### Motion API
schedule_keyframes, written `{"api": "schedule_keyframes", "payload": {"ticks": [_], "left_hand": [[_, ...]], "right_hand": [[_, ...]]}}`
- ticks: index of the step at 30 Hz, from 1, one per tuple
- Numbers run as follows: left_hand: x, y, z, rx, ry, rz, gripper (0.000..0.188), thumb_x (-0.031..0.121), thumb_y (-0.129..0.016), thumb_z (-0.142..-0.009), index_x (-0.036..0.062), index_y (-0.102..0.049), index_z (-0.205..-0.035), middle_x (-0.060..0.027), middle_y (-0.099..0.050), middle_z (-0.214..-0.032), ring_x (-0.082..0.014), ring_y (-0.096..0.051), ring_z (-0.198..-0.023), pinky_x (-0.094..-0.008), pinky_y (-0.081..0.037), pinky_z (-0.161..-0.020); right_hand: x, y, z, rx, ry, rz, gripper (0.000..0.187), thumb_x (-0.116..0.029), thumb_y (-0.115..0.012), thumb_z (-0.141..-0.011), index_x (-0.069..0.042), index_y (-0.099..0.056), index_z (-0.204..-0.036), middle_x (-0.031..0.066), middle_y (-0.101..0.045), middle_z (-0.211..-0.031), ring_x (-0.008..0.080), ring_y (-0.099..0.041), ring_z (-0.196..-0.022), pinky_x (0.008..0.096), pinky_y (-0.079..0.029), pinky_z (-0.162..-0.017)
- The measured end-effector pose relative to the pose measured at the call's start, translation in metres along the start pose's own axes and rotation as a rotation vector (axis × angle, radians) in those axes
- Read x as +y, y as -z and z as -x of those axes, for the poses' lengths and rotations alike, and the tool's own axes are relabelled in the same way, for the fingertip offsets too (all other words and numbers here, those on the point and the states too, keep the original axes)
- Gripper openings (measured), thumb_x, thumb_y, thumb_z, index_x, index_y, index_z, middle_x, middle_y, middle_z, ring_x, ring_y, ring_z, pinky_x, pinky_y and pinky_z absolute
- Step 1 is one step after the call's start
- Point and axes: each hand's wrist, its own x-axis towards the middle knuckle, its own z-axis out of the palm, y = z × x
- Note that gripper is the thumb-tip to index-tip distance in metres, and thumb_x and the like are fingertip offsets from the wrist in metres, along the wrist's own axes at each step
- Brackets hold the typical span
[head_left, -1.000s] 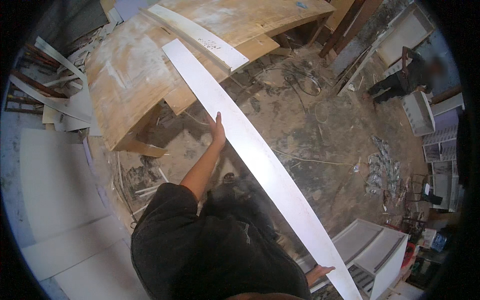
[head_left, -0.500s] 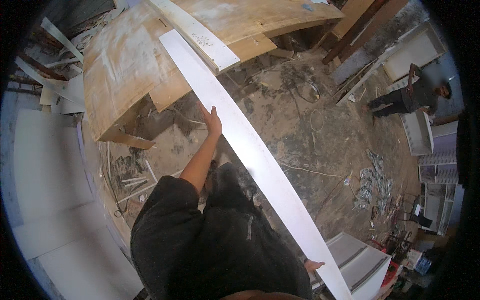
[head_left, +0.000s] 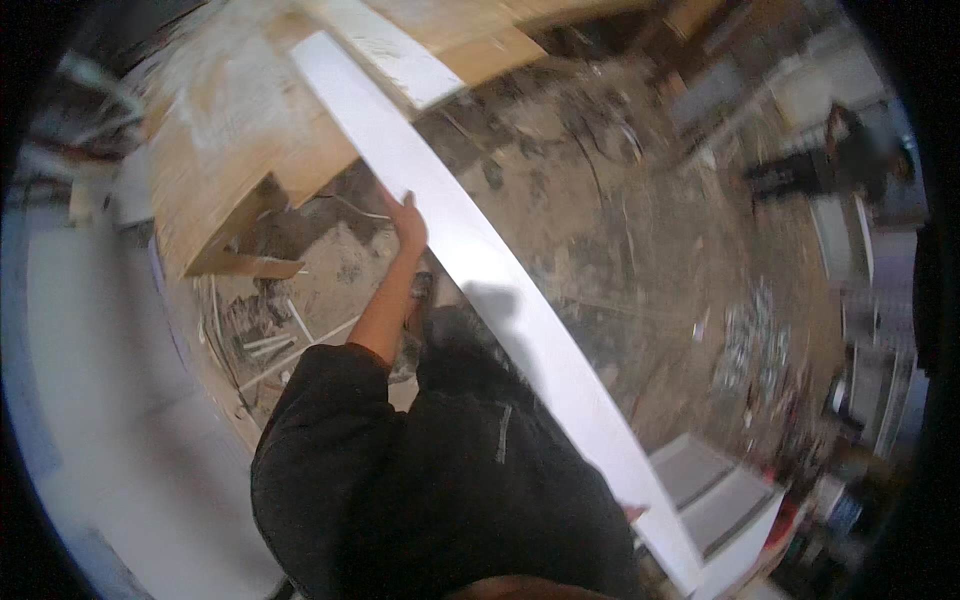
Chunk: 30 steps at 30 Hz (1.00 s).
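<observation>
Before the body [head_left: 450, 480], a long white board [head_left: 488, 262] is held aslant, its edge clasped by the left hand [head_left: 407, 224]; how the mostly hidden right hand [head_left: 635, 513] is set cannot be told. Beyond, a wooden table [head_left: 250, 130] is overlapped by it.

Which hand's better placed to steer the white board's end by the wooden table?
Left, probably: the left hand holds the white board nearer the wooden table; the right hand, mostly hidden, is near the opposite end.

A stained brown floor [head_left: 540, 215] is spreading from the near edge of the wooden worktop [head_left: 280, 140]; pale panels [head_left: 95, 330] are showing beside its near left corner.
</observation>
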Motion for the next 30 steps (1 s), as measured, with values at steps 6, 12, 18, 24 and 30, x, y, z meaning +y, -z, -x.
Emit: {"api": "schedule_keyframes", "payload": {"ticks": [6, 12, 18, 24, 30], "left_hand": [[-0.013, -0.047, 0.035, -0.164, -0.092, -0.131, 0.068, 0.015, -0.049, -0.098, 0.0003, -0.011, -0.153, -0.0248, -0.024, -0.153, -0.0376, -0.027, -0.141, -0.0429, -0.022, -0.116], [-0.014, -0.116, 0.090, -0.443, -0.146, -0.136, 0.066, 0.017, -0.050, -0.098, -0.0007, -0.014, -0.151, -0.0245, -0.027, -0.151, -0.0372, -0.030, -0.138, -0.0426, -0.024, -0.115], [-0.003, -0.127, 0.055, -0.485, -0.140, -0.126, 0.064, 0.019, -0.050, -0.098, -0.0017, -0.018, -0.150, -0.0241, -0.031, -0.149, -0.0367, -0.033, -0.136, -0.0422, -0.026, -0.114], [-0.003, -0.131, 0.041, -0.483, -0.115, -0.144, 0.063, 0.021, -0.051, -0.098, -0.0026, -0.022, -0.148, -0.0237, -0.035, -0.147, -0.0363, -0.036, -0.134, -0.0419, -0.028, -0.113], [-0.004, -0.115, 0.027, -0.431, -0.106, -0.151, 0.061, 0.023, -0.052, -0.098, -0.0036, -0.026, -0.147, -0.0233, -0.038, -0.144, -0.0359, -0.039, -0.132, -0.0415, -0.030, -0.112]], "right_hand": [[0.003, -0.063, -0.036, 0.022, 0.027, -0.211, 0.069, -0.041, -0.059, -0.096, 0.003, -0.036, -0.144, 0.0190, -0.043, -0.146, 0.0344, -0.047, -0.128, 0.0461, -0.037, -0.108], [-0.010, 0.004, -0.031, 0.321, 0.145, -0.479, 0.069, -0.041, -0.059, -0.096, 0.003, -0.036, -0.144, 0.0189, -0.043, -0.146, 0.0345, -0.047, -0.128, 0.0462, -0.037, -0.108], [0.004, -0.037, 0.010, 0.457, 0.067, -0.566, 0.078, -0.038, -0.073, -0.087, 0.006, -0.038, -0.141, 0.0199, -0.048, -0.140, 0.0348, -0.050, -0.124, 0.0498, -0.042, -0.103], [0.022, -0.050, 0.014, 0.422, 0.081, -0.584, 0.077, -0.035, -0.074, -0.087, 0.009, -0.038, -0.138, 0.0215, -0.049, -0.137, 0.0350, -0.050, -0.124, 0.0493, -0.043, -0.101], [0.004, -0.084, -0.006, 0.337, 0.111, -0.565, 0.089, -0.039, -0.079, -0.082, 0.011, -0.033, -0.139, 0.0238, -0.049, -0.136, 0.0359, -0.050, -0.124, 0.0468, -0.044, -0.101]]}}
